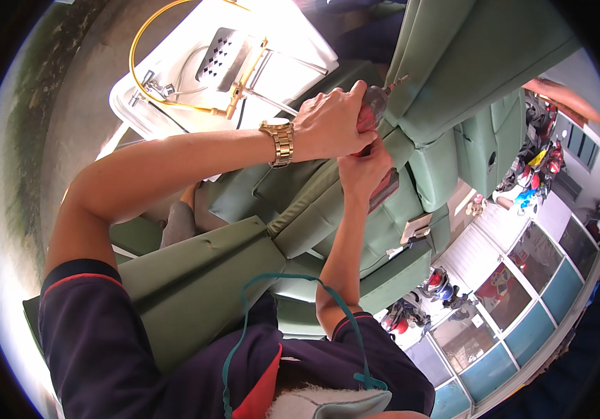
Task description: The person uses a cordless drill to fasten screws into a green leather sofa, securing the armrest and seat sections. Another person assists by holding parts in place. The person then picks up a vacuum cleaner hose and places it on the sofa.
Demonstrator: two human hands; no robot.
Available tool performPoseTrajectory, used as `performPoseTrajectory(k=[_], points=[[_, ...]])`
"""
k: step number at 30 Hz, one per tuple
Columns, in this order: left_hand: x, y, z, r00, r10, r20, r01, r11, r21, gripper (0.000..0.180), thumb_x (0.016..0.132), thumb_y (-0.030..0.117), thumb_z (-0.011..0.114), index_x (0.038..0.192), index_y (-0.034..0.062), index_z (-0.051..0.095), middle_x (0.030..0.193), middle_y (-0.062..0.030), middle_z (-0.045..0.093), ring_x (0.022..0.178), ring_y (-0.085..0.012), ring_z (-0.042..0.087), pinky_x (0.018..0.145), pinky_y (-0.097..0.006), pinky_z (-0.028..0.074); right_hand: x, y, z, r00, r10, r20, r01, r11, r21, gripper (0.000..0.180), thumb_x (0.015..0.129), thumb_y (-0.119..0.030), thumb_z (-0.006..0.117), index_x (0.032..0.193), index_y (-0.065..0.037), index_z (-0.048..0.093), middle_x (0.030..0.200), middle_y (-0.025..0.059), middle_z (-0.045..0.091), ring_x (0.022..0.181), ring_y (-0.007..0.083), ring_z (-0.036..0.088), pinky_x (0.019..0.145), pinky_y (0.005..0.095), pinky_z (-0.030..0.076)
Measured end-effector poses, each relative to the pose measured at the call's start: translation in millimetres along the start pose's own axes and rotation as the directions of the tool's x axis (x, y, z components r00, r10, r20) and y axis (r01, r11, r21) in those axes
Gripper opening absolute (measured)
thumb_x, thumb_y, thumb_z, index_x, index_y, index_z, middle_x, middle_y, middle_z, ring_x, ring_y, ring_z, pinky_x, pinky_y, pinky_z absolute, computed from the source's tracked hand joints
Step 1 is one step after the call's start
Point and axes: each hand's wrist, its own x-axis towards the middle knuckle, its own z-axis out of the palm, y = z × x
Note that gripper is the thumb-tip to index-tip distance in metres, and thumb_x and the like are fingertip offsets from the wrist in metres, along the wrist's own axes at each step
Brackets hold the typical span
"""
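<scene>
Both my hands hold a red and black power drill (376,112) against a green upholstered seat (467,63). My left hand (328,126), with a gold watch on its wrist, wraps over the back of the drill's body. Just below it, my right hand (364,171) grips the drill's handle, above the dark battery block (386,188). The drill's tip (401,80) touches the seam where two green cushions meet. Most of the drill is hidden by my fingers.
More green cushion pieces (195,279) lie under my arms. A white board (272,63) at the top holds a perforated metal plate (219,56), a yellow hose (139,42) and a metal frame. Glass-panelled shopfronts (516,328) with parked motorbikes (439,283) run along the right.
</scene>
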Motion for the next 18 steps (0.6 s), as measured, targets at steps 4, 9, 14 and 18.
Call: performPoseTrajectory(k=[4, 9, 14, 18], points=[[3.6, -4.3, 0.1, 0.999, 0.034, -0.011, -0.035, 0.999, -0.04, 0.063, 0.083, 0.043, 0.079, 0.117, -0.0025, 0.052, 0.082, -0.0236, 0.069, 0.083, -0.0418, 0.069, 0.076, -0.051, 0.055, 2.2, 3.1, 1.7, 1.0, 0.011, -0.002, -0.011, 1.0, -0.029, 0.033, 0.068, -0.013, 0.086, 0.092, -0.001, 0.066, 0.072, 0.0194, 0.068, 0.068, 0.0446, 0.067, 0.062, 0.0472, 0.052], [8.9, -7.8, -0.8, 0.998, 0.063, -0.01, -0.063, 0.997, -0.05, 0.063, 0.083, 0.042, 0.079, 0.117, -0.003, 0.051, 0.078, -0.0242, 0.068, 0.074, -0.0429, 0.069, 0.07, -0.05, 0.055, 3.9, 3.5, 4.5, 1.0, 0.014, -0.006, -0.014, 0.999, -0.033, 0.034, 0.069, -0.013, 0.086, 0.094, -0.001, 0.067, 0.072, 0.0201, 0.068, 0.067, 0.045, 0.067, 0.063, 0.0472, 0.053], [13.2, -10.4, -3.2, 0.996, 0.089, -0.004, -0.089, 0.994, -0.058, 0.064, 0.083, 0.043, 0.079, 0.117, -0.0036, 0.051, 0.077, -0.0243, 0.068, 0.073, -0.044, 0.068, 0.069, -0.05, 0.055, 7.0, 0.8, 4.6, 1.0, 0.024, 0.003, -0.024, 0.996, -0.084, 0.033, 0.069, -0.014, 0.086, 0.092, -0.002, 0.066, 0.072, 0.0204, 0.068, 0.069, 0.0454, 0.068, 0.063, 0.0481, 0.053], [20.0, -11.0, -4.4, 0.996, 0.077, 0.037, -0.074, 0.995, -0.072, 0.067, 0.083, 0.044, 0.079, 0.12, -0.0046, 0.051, 0.079, -0.0247, 0.069, 0.074, -0.0439, 0.069, 0.07, -0.05, 0.055, 12.2, 0.5, 4.8, 1.0, 0.009, -0.029, -0.011, 0.997, -0.08, 0.031, 0.07, -0.014, 0.086, 0.089, -0.002, 0.064, 0.073, 0.0201, 0.068, 0.07, 0.0456, 0.068, 0.063, 0.0492, 0.053]])
